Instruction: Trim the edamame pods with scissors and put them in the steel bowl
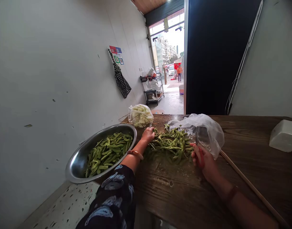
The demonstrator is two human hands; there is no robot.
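Note:
A loose heap of green edamame pods (176, 143) lies on the dark wooden table. My left hand (149, 135) is at the heap's left edge, fingers curled together; what is between them, if anything, is hidden. In my right hand (205, 160) is a pair of scissors (201, 158) with red handles, its blades pointing up and away at the heap's right side. To the left stands a large oval steel basin (74, 168), holding many more pods (110, 151). Behind the heap and my right hand lies a crumpled clear plastic bag (214, 133).
Beyond the basin, a bag of cauliflower (141, 116) sits against the wall side. A long wooden stick (253, 187) runs along the table at right, near a white block-shaped container (285, 136). A shelf cart (153, 90) stands by the doorway, and a person (179, 73) is outside.

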